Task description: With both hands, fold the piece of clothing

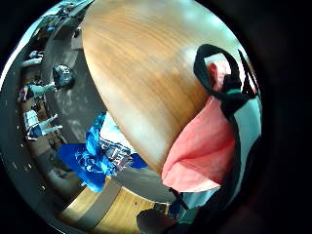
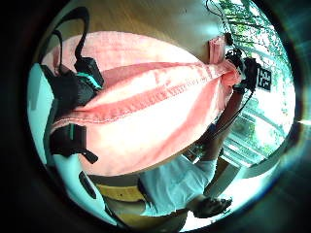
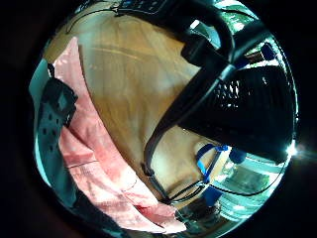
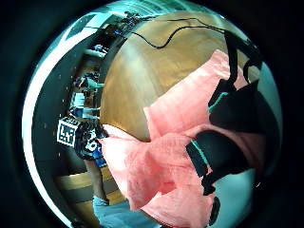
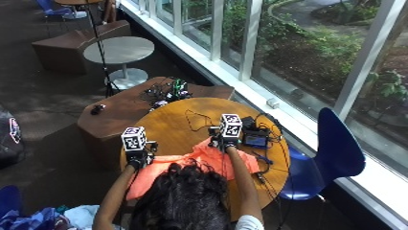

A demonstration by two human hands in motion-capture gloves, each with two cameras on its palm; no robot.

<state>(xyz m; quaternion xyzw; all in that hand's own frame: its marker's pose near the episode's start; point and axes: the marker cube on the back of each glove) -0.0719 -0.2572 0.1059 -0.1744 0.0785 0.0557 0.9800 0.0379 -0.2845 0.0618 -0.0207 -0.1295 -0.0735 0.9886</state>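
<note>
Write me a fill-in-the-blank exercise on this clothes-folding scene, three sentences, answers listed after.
1. The piece of clothing held by both hands is ____ in colour.
2. It lies on a round ____ table.
3. The chair beside the table, on the window side, is ____.

The left hand and the right hand each grip an edge of the cloth.

Missing words: orange; wooden; blue

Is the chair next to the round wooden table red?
No, in the outside view the chair beside the round wooden table is blue.
</note>
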